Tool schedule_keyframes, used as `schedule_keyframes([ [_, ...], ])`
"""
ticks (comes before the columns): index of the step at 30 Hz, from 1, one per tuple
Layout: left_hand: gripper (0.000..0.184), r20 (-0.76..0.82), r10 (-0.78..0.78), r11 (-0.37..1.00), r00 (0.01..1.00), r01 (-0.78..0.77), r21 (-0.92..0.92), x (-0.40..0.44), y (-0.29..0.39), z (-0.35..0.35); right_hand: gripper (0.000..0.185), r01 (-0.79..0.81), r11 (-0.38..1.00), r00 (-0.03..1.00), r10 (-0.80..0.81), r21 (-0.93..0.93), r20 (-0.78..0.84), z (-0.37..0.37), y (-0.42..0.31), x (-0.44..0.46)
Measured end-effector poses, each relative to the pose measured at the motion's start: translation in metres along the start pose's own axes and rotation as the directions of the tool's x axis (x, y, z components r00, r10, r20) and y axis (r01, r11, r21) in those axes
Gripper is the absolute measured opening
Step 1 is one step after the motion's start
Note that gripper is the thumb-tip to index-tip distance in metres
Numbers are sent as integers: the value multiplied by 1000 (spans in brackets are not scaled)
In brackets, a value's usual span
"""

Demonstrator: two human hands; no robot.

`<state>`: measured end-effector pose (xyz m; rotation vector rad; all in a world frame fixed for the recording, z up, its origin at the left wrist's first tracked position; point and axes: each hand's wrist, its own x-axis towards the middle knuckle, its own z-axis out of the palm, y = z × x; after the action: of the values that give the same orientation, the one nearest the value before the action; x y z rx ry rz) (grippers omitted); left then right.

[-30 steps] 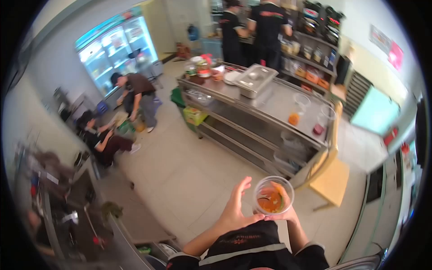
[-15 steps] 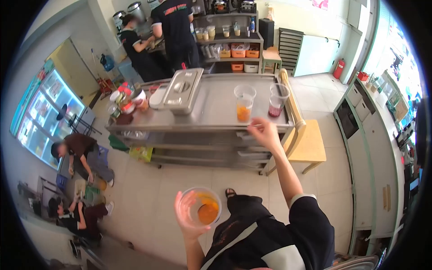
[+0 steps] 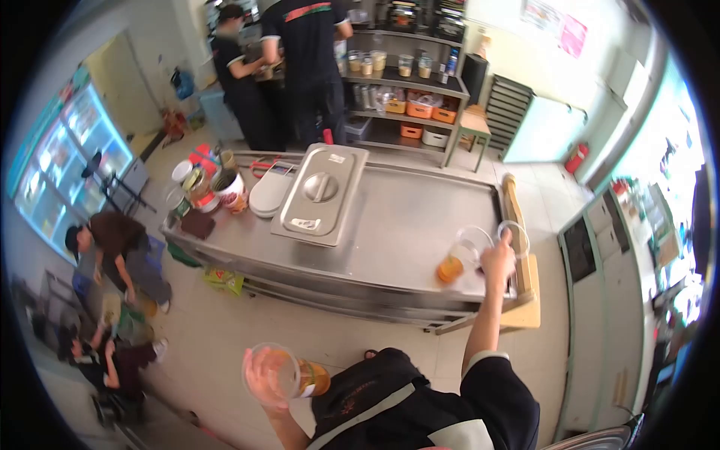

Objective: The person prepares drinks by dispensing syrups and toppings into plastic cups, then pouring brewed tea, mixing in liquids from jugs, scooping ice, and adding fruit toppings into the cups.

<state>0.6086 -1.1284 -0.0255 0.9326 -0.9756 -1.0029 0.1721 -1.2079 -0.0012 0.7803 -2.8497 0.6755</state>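
Note:
My left hand is wrapped round a clear plastic cup, held low in front of my body, with orange contents at its bottom. At the right end of the steel table, my right hand is closed on another clear plastic cup. Its fingers are at that cup's rim and side, and the hand hides most of it. Just left of this hand stands a third clear cup with orange pieces in the bottom.
A lidded steel pan sits mid-table, with a white kitchen scale and several jars to its left. A wooden chair stands against the right end. Two people work at the back counter; two more are at lower left.
My right hand has moved right, from beside the cup with orange pieces to the rightmost cup. My left hand has tilted its cup. The view has shifted.

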Motion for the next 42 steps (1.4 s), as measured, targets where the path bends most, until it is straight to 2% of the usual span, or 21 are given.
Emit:
schedule_keyframes([
  [1,127,-51,-25,998,998,22,-56,8,-2,-3,49,-41,998,999,42,-44,8,-1,2,1],
  [3,127,-97,-52,996,994,45,-71,30,-2,-15,42,45,974,997,-30,-221,69,9,18,11],
  [4,126,-89,-79,995,993,72,-75,40,-1,-22,29,136,944,991,-129,-300,41,21,38,25],
  [6,117,-104,-33,991,994,20,-129,69,1,-41,22,212,933,975,-224,-292,-8,31,36,31],
  [11,90,-202,-96,977,975,54,-206,159,24,-121,20,267,950,940,-294,-160,-172,-8,-29,-10],
  [13,88,-205,-94,960,974,34,-276,194,32,-164,21,354,909,917,-383,-219,-108,-29,-56,-22],
  [15,88,-154,-35,943,987,-18,-331,227,42,-212,20,512,821,813,-559,-253,-164,-42,-79,-32],
  [18,83,-187,-29,918,982,-48,-394,268,69,-275,21,654,756,756,-652,25,-58,-76,-160,-86],
  [20,83,-246,16,962,969,-82,-260,289,85,-314,22,728,641,676,-729,241,-103,-76,-228,-134],
  [21,83,-263,22,964,965,-90,-251,298,92,-331,22,736,629,666,-740,252,-99,-71,-262,-156],
  [23,75,-330,34,940,943,-142,-309,315,105,-365,19,855,411,434,-901,317,-3,-66,-325,-200],
  [24,75,-340,20,945,940,-129,-300,321,107,-380,19,810,369,412,-911,455,5,-48,-349,-215],
  [25,75,-360,53,967,931,-137,-213,329,107,-394,12,856,314,303,-948,410,93,-51,-391,-245],
  [27,75,-368,89,984,925,-138,-110,347,112,-424,12,755,216,284,-959,620,-12,-19,-446,-294],
  [29,75,-456,79,992,887,-115,-52,364,114,-447,15,779,-10,41,-997,627,-67,-4,-508,-339],
  [33,76,-453,122,992,883,-129,16,413,107,-504,20,643,-117,-135,-990,756,-39,46,-612,-405],
  [35,87,-549,139,984,824,-179,-20,449,111,-533,19,626,-193,-218,-974,756,-68,72,-666,-433],
  [36,87,-508,142,985,849,-171,-10,470,114,-550,19,581,-230,-253,-963,781,-95,90,-691,-442],
  [39,90,-547,230,971,805,-227,75,534,113,-609,15,565,-233,-281,-956,791,-80,137,-763,-469],
  [41,93,-536,282,956,796,-182,231,579,120,-636,12,552,-213,-205,-972,806,-116,163,-815,-484],
  [42,92,-486,326,944,811,-255,208,598,118,-653,13,599,-178,-171,-981,781,-92,163,-844,-490],
])
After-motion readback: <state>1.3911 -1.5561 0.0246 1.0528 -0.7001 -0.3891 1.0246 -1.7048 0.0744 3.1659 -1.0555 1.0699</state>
